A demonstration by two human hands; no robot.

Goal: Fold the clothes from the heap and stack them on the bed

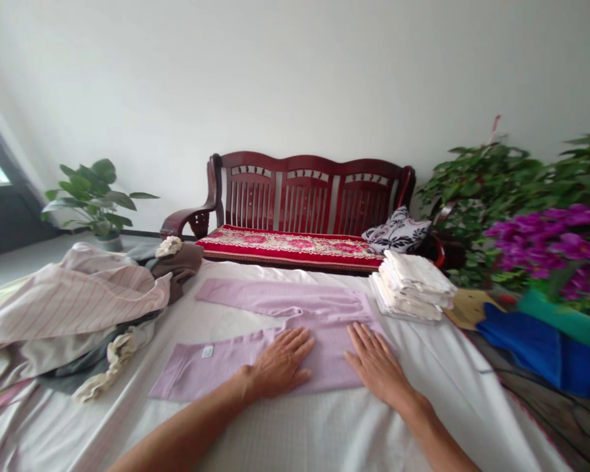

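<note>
A lilac garment, trousers by the look of its two legs, lies spread flat on a white cloth-covered surface. My left hand rests flat on it, fingers stretched out, near where the legs meet. My right hand lies flat beside it on the garment's right end, fingers also extended. Neither hand holds anything. A small white label shows on the nearer leg.
A heap of unfolded striped and grey clothes lies at the left. A stack of folded white cloths sits at the right rear. Beyond stand a dark red wooden bench, potted plants, purple flowers, blue fabric.
</note>
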